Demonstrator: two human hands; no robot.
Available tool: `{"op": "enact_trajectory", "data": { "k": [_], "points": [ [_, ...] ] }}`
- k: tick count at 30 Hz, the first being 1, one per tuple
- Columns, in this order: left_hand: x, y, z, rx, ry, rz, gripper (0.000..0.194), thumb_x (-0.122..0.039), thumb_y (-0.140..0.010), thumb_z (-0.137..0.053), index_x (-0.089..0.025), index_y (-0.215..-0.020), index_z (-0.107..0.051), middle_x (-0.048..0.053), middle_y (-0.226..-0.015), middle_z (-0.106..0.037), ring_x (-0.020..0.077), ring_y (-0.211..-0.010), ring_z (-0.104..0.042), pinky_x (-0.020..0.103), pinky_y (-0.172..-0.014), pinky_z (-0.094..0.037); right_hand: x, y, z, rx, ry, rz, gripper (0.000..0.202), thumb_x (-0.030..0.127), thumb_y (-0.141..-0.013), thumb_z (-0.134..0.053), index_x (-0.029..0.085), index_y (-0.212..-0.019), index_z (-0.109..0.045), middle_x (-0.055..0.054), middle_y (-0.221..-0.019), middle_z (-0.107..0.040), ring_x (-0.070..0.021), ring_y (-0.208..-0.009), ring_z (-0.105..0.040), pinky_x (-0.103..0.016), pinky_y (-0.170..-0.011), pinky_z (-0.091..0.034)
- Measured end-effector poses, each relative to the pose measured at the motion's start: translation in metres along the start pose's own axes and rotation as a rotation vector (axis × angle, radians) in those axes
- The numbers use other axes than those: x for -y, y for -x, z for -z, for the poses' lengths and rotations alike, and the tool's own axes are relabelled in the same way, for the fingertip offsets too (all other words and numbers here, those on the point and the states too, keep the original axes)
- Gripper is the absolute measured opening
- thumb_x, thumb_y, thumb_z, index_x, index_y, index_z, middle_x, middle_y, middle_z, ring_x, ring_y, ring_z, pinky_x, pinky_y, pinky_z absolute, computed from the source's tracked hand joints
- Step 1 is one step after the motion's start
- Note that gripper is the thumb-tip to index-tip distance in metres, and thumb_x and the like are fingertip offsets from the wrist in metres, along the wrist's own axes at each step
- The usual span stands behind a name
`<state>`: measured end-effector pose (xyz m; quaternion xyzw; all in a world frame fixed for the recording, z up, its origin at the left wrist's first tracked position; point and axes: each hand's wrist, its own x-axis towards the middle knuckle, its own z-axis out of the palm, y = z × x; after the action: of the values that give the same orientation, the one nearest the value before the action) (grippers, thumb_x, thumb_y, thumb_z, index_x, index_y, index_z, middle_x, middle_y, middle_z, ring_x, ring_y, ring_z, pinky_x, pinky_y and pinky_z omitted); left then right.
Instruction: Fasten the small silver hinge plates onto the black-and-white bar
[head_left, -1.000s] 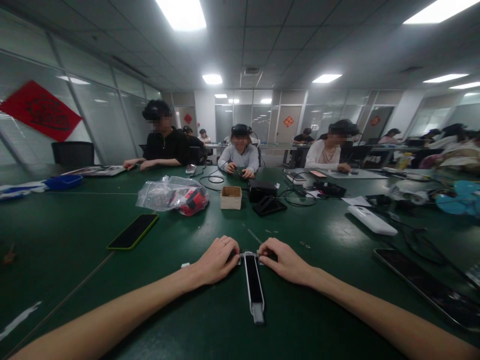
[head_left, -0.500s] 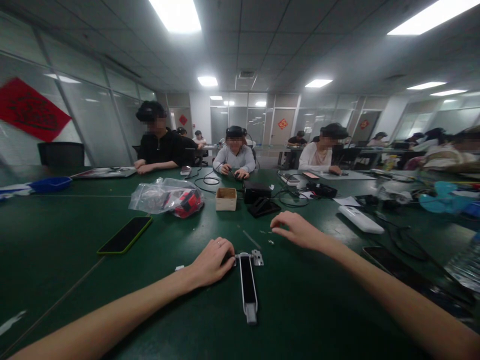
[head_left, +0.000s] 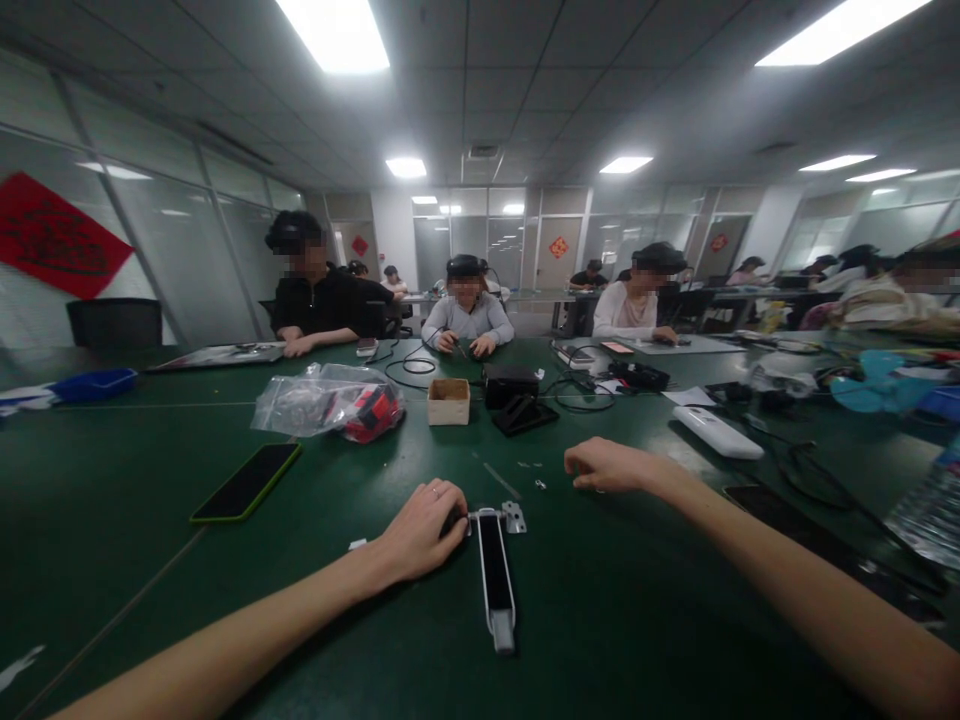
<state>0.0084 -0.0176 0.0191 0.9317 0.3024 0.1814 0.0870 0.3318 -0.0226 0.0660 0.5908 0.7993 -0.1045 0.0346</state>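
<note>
A long, narrow object with a white frame and black middle strip (head_left: 493, 570) lies lengthwise on the green table, a grey block at its near end. Small metal bracket plates (head_left: 514, 517) stick out sideways at its far end. My left hand (head_left: 424, 525) is closed at the left plate, its thumb and fingers covering most of that plate. My right hand (head_left: 611, 465) is low over the table to the right, fingers loosely bent, with nothing visible in them. Left of it lie small white bits (head_left: 540, 484) and a thin clear strip (head_left: 501, 480).
Beyond my hands stand a small open box (head_left: 448, 403), a black stand (head_left: 525, 414) and a plastic bag (head_left: 330, 402). A green-edged phone (head_left: 247, 483) lies left; a white case (head_left: 718, 432), cables and a bottle (head_left: 930, 515) are right. Several people sit across the table.
My right hand has moved right, away from the small white bits, and its fingers have curled more. My left hand stays at the metal plate. The view has shifted slightly.
</note>
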Motion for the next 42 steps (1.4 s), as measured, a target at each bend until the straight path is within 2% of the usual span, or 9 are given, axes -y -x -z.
{"op": "enact_trajectory", "data": {
  "k": [4, 11, 19, 25, 30, 34, 37, 39, 42],
  "points": [
    [0.0, 0.0, -0.001, 0.001, 0.0, 0.004, 0.009, -0.022, -0.087, -0.047, -0.018, -0.093, -0.052, 0.006, -0.095, -0.057, 0.0195, -0.087, -0.05, 0.034, -0.078, -0.04, 0.003, 0.0, 0.004, -0.011, 0.025, -0.036, 0.023, 0.022, -0.076, -0.06, 0.02, -0.098, -0.064, -0.007, -0.096, -0.065, -0.0212, -0.084, -0.06, -0.026, -0.065, -0.041],
    [-0.004, -0.001, 0.003, 0.017, 0.009, 0.011, 0.009, -0.022, -0.088, -0.046, -0.018, -0.093, -0.053, 0.006, -0.095, -0.057, 0.0199, -0.087, -0.05, 0.034, -0.077, -0.041, -0.016, 0.0, 0.005, 0.035, 0.091, -0.188, 0.021, 0.017, -0.07, -0.064, 0.019, -0.091, -0.066, -0.008, -0.091, -0.064, -0.0225, -0.084, -0.061, -0.027, -0.064, -0.041],
    [0.0, -0.001, 0.0, 0.002, 0.01, -0.018, 0.009, -0.021, -0.087, -0.045, -0.018, -0.093, -0.052, 0.006, -0.096, -0.057, 0.0201, -0.089, -0.05, 0.034, -0.079, -0.04, -0.016, -0.006, -0.007, 0.065, 0.056, -0.2, 0.022, 0.02, -0.067, -0.067, 0.021, -0.088, -0.066, -0.005, -0.087, -0.063, -0.0192, -0.077, -0.061, -0.025, -0.059, -0.041],
    [0.0, -0.001, -0.001, -0.002, -0.002, -0.018, 0.009, -0.021, -0.087, -0.047, -0.018, -0.094, -0.052, 0.005, -0.096, -0.057, 0.02, -0.088, -0.05, 0.034, -0.079, -0.04, -0.004, -0.006, -0.009, 0.05, 0.049, -0.194, 0.012, 0.011, -0.07, -0.059, 0.017, -0.078, -0.066, -0.008, -0.084, -0.064, -0.0198, -0.073, -0.061, -0.026, -0.056, -0.041],
    [-0.002, 0.0, 0.001, 0.006, -0.008, -0.009, 0.009, -0.02, -0.087, -0.047, -0.018, -0.094, -0.052, 0.005, -0.096, -0.056, 0.0198, -0.089, -0.05, 0.034, -0.079, -0.04, -0.002, -0.007, -0.009, 0.022, 0.04, -0.174, 0.008, 0.009, -0.067, -0.059, 0.015, -0.069, -0.063, -0.009, -0.079, -0.063, -0.0205, -0.069, -0.061, -0.026, -0.054, -0.041],
    [-0.003, 0.001, 0.002, 0.014, -0.005, 0.003, 0.009, -0.021, -0.087, -0.048, -0.019, -0.095, -0.052, 0.005, -0.097, -0.056, 0.0195, -0.089, -0.051, 0.033, -0.079, -0.041, 0.009, -0.002, -0.003, -0.012, 0.01, -0.1, 0.006, 0.014, -0.07, -0.057, 0.017, -0.073, -0.062, -0.005, -0.077, -0.063, -0.0173, -0.068, -0.059, -0.025, -0.055, -0.04],
    [-0.004, 0.001, 0.003, 0.008, -0.008, -0.001, 0.009, -0.02, -0.087, -0.048, -0.019, -0.095, -0.051, 0.005, -0.098, -0.056, 0.0196, -0.09, -0.051, 0.033, -0.079, -0.04, 0.03, 0.003, 0.0, -0.025, -0.142, 0.102, 0.007, 0.019, -0.075, -0.055, 0.018, -0.078, -0.06, -0.002, -0.079, -0.062, -0.0139, -0.068, -0.056, -0.023, -0.058, -0.04],
    [-0.004, 0.001, 0.002, -0.001, -0.019, -0.011, 0.009, -0.019, -0.086, -0.049, -0.019, -0.095, -0.051, 0.005, -0.097, -0.056, 0.0197, -0.09, -0.051, 0.033, -0.079, -0.04, 0.046, 0.003, -0.004, -0.026, -0.261, 0.237, 0.009, 0.023, -0.076, -0.055, 0.017, -0.08, -0.06, -0.001, -0.08, -0.06, -0.0128, -0.069, -0.054, -0.022, -0.059, -0.04],
    [-0.003, 0.001, 0.0, -0.001, -0.029, -0.015, 0.009, -0.02, -0.086, -0.049, -0.018, -0.095, -0.051, 0.004, -0.096, -0.056, 0.0195, -0.089, -0.05, 0.033, -0.079, -0.039, 0.063, -0.003, -0.016, -0.027, -0.383, 0.31, 0.015, 0.029, -0.078, -0.056, 0.016, -0.084, -0.061, 0.0, -0.081, -0.059, -0.0125, -0.07, -0.053, -0.022, -0.061, -0.04]
  ]
}}
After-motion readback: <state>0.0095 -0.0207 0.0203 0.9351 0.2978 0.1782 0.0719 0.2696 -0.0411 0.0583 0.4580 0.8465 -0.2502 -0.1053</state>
